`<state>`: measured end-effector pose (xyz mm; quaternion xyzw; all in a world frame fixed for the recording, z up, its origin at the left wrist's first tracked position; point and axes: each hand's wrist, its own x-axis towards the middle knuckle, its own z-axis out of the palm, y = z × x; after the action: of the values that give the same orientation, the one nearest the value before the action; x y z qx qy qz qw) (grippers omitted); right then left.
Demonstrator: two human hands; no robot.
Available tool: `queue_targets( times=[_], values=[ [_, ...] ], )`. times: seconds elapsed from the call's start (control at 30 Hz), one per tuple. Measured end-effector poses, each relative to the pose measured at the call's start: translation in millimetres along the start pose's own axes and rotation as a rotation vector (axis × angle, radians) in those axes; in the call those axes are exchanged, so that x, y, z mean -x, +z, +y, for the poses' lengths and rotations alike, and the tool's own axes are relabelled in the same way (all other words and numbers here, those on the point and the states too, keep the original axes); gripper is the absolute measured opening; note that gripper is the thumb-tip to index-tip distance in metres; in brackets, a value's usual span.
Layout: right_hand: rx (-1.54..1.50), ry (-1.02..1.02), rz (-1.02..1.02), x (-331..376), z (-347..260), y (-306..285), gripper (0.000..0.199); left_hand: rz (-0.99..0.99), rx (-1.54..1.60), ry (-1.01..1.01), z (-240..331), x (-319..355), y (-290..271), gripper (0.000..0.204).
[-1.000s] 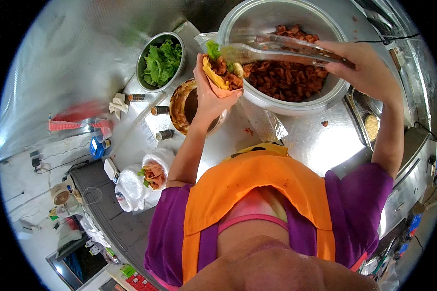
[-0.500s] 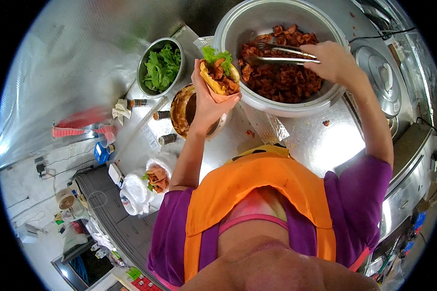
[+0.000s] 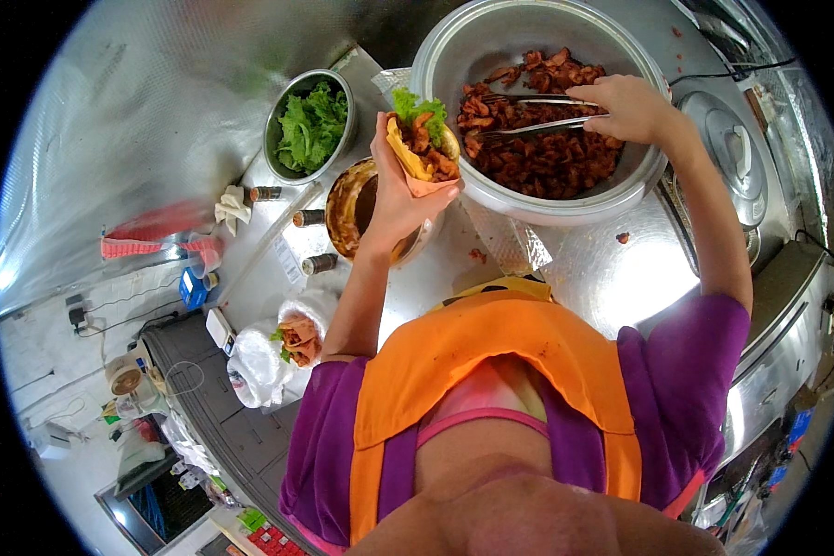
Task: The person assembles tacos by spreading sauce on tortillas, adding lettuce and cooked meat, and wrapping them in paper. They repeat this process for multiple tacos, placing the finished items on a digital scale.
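My left hand point(image 3: 397, 206) is closed round a filled wrap point(image 3: 426, 148) in pinkish paper, tilted beside the rim of a large metal bowl point(image 3: 440, 69). Lettuce and reddish-brown meat stick out of the wrap's top. Between the fingers of my right hand point(image 3: 625, 109) are metal tongs point(image 3: 556, 100), reaching in over the bowl's right side. Their two arms stand apart, with the tips at the pile of reddish-brown meat pieces point(image 3: 551, 171). Whether the tips grip any meat, I cannot tell.
A metal bowl of lettuce point(image 3: 310, 130) stands at the far left. Beside my left wrist is a sauce-smeared pot point(image 3: 343, 218). Small jars point(image 3: 320, 264) stand left of it. Another wrap point(image 3: 301, 338) lies by white plastic bags point(image 3: 261, 371). At right sits a round metal lid point(image 3: 721, 148).
The tongs' arms have spread wider, and their tips have shifted slightly nearer to me over the meat. My left hand and its wrap have hardly moved.
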<state>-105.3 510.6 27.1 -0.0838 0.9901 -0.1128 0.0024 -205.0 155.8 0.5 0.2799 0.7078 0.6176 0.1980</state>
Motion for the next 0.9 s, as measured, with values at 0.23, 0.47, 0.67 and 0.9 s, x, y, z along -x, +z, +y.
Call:
queue_targets(
  times=[0.23, 0.47, 0.67, 0.9],
  values=[
    [0.073, 0.032, -0.006, 1, -24, 6, 0.037, 0.017, -0.029, -0.004, 1, 1, -1, 0.123],
    [-0.196, 0.067, -0.013, 17, -15, -19, 0.038, 0.067, -0.016, 0.062, 2, 2, 0, 0.121],
    [-0.18, 0.076, 0.202, 51, -18, -30, 0.039, 0.143, 0.076, 0.125, 10, 3, -2, 0.119],
    [-0.43, 0.285, 0.209, 94, -47, -88, 0.044, 0.197, -0.251, 0.312, 18, -11, -5, 0.121]
  ],
)
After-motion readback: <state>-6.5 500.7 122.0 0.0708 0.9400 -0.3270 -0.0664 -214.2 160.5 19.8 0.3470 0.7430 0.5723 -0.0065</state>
